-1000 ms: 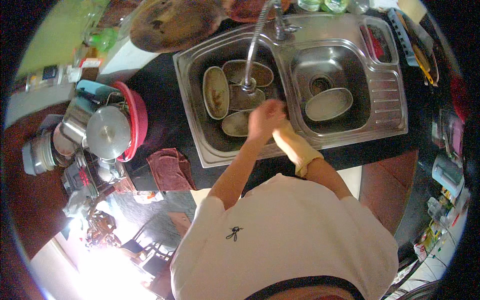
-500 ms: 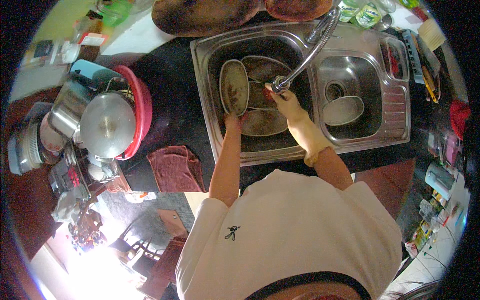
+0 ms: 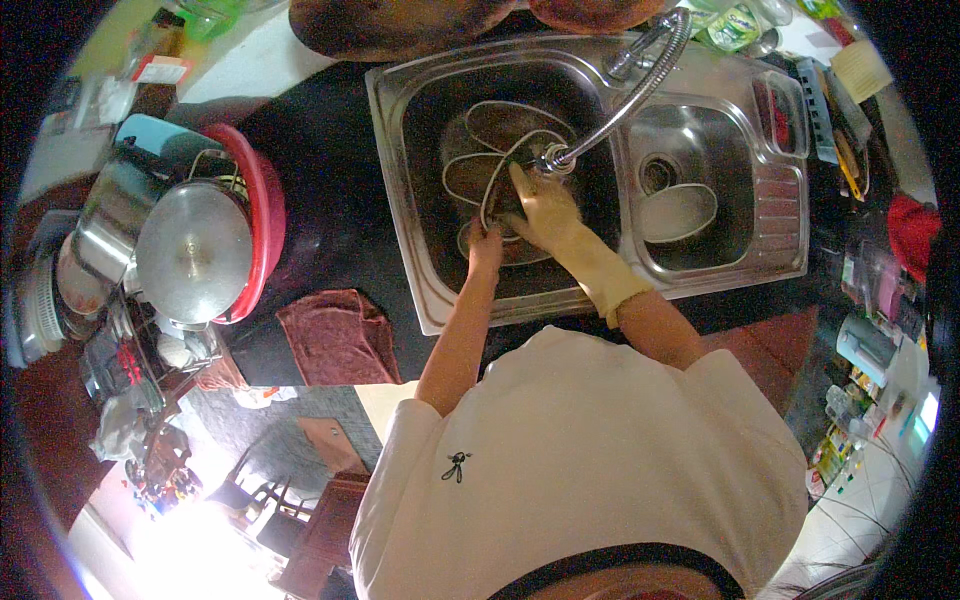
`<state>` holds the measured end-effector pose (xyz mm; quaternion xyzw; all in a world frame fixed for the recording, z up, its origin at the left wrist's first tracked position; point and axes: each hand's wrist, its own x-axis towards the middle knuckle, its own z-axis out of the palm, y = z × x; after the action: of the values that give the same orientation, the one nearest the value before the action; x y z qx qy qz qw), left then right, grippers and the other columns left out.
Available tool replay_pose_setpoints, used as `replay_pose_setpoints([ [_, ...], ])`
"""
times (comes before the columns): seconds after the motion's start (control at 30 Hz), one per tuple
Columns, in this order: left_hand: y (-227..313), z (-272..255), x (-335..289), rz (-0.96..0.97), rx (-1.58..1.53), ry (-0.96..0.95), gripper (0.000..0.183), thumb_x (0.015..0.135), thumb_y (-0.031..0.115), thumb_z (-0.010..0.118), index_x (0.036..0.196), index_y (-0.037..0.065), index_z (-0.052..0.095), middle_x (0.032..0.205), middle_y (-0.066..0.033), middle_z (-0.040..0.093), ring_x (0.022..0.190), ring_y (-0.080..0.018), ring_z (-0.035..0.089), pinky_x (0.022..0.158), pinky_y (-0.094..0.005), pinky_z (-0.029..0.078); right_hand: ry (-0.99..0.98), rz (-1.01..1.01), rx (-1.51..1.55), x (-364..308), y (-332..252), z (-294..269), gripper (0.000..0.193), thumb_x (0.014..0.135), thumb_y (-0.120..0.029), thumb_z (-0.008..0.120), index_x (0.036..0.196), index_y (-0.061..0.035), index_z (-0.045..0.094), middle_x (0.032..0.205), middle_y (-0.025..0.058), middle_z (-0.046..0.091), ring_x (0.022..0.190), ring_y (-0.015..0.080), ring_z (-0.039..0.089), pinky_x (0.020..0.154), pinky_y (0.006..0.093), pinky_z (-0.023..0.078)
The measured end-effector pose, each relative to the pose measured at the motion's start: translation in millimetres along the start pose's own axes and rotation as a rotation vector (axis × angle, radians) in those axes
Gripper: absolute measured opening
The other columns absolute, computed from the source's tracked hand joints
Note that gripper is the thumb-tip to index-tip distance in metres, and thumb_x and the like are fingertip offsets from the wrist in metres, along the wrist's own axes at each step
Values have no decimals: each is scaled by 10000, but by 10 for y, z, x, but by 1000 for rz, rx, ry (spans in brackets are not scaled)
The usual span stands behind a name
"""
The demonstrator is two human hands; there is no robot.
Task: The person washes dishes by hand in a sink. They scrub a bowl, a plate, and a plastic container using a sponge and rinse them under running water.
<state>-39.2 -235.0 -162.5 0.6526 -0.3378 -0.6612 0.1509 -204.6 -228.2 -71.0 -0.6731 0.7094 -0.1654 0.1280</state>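
Over the large left basin [image 3: 425, 270] of the steel sink, my bare left hand [image 3: 484, 247] grips the near end of an oval dish [image 3: 500, 192] with a pale rim. The dish is tilted on its side under the tap head [image 3: 553, 158]. My right hand [image 3: 545, 208], in a pale yellow rubber glove, lies against the inside of this dish with fingers stretched and thumb apart. Under and behind it in the basin are more oval dishes [image 3: 512, 122], partly hidden by my hands.
Another oval dish [image 3: 678, 213] lies in the smaller right basin. A flexible metal tap hose [image 3: 640, 100] arches over the divider. Left of the sink are a brown cloth [image 3: 338, 338], a red basin [image 3: 270, 220] and a round metal lid [image 3: 193, 252]. Detergent bottles [image 3: 735, 28] stand at the back right.
The oval dish in my left hand has swung right and tilted up beneath the tap. My right hand has moved down and left from the tap head onto the dish.
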Motion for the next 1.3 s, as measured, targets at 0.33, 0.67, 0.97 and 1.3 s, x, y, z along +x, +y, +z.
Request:
replay_pose_setpoints([
  [0.33,495,181,-224,363,400,171,532,950,334,396,1360,1,330,1148,-281,560,1034,-438,551,866,-455,435,74,-98,430,117,299,873,195,825,-255,557,822,-75,632,855,164,649,884,362,612,760,461,497],
  [0.67,470,104,-129,412,511,226,474,913,182,392,1363,39,354,910,-253,620,808,-396,607,724,-468,458,-398,89,99,378,62,508,176,857,-155,518,913,-57,652,946,210,644,908,358,631,804,445,501],
  [0.97,536,150,-258,241,430,198,481,897,179,404,1369,88,376,1083,-268,583,921,-414,591,805,-485,452,-1,-4,-231,313,182,794,177,803,-147,531,926,-80,639,885,189,643,863,319,612,743,427,505],
  [1.3,584,123,-205,457,629,262,434,913,186,419,1337,95,410,978,-262,603,897,-444,580,781,-502,457,-436,429,385,488,315,570,269,899,-212,451,1032,-57,626,1107,211,615,1008,389,588,897,432,473],
])
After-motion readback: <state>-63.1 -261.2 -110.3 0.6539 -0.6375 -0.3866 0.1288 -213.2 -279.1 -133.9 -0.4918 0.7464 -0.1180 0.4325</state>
